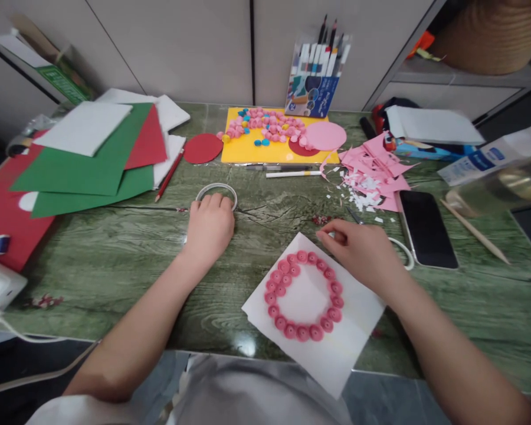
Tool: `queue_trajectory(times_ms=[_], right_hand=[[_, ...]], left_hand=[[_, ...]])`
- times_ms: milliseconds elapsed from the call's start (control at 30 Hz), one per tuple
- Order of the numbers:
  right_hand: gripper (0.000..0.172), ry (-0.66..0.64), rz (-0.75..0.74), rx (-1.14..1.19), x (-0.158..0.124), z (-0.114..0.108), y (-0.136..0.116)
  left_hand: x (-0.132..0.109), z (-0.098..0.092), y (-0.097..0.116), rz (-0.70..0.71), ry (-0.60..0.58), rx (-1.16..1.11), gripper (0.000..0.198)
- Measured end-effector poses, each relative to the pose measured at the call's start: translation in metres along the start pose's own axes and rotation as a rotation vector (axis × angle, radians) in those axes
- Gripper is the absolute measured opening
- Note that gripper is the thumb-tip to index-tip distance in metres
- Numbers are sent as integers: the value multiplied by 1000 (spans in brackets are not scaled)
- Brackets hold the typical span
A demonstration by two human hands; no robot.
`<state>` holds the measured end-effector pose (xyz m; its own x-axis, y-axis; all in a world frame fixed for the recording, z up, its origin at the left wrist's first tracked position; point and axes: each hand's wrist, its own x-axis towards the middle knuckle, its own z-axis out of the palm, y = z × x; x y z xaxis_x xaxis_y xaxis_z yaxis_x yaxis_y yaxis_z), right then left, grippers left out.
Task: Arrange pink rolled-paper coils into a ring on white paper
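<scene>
White paper (358,321)'s close, likely keeping our pink coils (289,332) handy. Left fingers (212,204) curl over white ring (235,199), grip unclear; right fingers (331,227) pinch together.

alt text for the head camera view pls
Round pink coils form a loop on a white rectangular paper sheet, on a green wood-grain table; the bare right hand is at its edge, the bare left hand at a slim white ring.

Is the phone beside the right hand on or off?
Its screen looks off: it faces up, plain black, with nothing visibly lit.
</scene>
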<state>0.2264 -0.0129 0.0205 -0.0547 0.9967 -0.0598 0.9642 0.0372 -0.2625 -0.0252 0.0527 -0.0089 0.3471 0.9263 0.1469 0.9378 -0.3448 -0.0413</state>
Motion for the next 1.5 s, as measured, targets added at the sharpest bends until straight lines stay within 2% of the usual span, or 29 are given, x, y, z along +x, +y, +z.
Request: queue_trajectory(times_ms=[67,200,300,400,533,633,767,900,967,1033,1167,1233,1367,1433,1500], right_hand=[[22,9,-5,9,0,1,-1],[19,61,-33,86,-3,1,-7],[19,143,-120,197,-8,2,-15],[26,224,-229,264,-15,4,-21],[30,308,-340,300,-21,7,-25],[28,323,-355,366,-22,7,-26],[22,211,-228,554,-20,3,-28],[14,30,-74,825,-14,1,-28],[13,-56,-57,908,-13,1,-28],[11,-64,-76,900,-13,1,-28],[7,175,-101,726,-17,0,-30],[11,293,-131,607,-19,1,-31],[25,485,-368,347,-21,10,-29],[25,584,-468,213,-21,14,-28],[21,638,-495,127,-20,17,-28]], left_hand=[[-1,-4,4,13,1,-135,20],[-9,-18,22,93,-27,-621,16],[-19,-28,39,139,-64,-896,13],[-28,-32,50,110,-82,-1064,12],[-31,-32,53,77,-73,-1122,13],[-32,-32,52,82,-36,-1091,12],[-33,-33,52,108,-6,-1066,14],[-34,-35,53,152,-22,-1091,13],[-34,-35,53,161,-34,-1096,13],[-34,-35,53,157,-32,-1092,14],[-34,-33,53,140,-27,-1074,16],[-34,-33,54,138,-17,-1057,15],[-35,-32,57,154,41,-1027,15],[-36,-30,58,168,70,-1005,16],[-37,-27,58,198,110,-966,16]])
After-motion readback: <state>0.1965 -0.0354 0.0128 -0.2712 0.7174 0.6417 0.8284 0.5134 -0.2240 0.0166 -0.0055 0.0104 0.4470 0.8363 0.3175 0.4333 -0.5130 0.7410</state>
